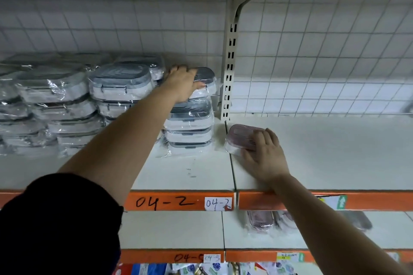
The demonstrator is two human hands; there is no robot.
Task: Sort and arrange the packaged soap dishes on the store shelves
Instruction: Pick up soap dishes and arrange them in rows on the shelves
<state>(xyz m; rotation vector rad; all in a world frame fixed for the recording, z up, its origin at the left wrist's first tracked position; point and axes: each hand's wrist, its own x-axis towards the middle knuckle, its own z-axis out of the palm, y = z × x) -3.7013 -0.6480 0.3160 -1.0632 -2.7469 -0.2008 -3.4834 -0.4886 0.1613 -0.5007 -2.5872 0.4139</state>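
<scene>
While the left hand (183,82) is laid over the grey-lidded, plastic-wrapped soap dish (204,82) topping the rightmost stack, its fingers are curled along the far edge and the thumb is pressed against the near side, so the pack is gripped. Below it, more grey wrapped dishes (190,127) are stacked against the slotted white upright post (229,69). Further grey packs (120,83) are piled in stacks to the left. A single pink-lidded wrapped soap dish (241,137) is lain on the white shelf board (324,152) just right of the post, covered by the spread fingers of the right hand (266,155), palm down. An orange shelf edge strip (165,202) is marked "04-2". More pink packs (261,221) are seen on the shelf below.
</scene>
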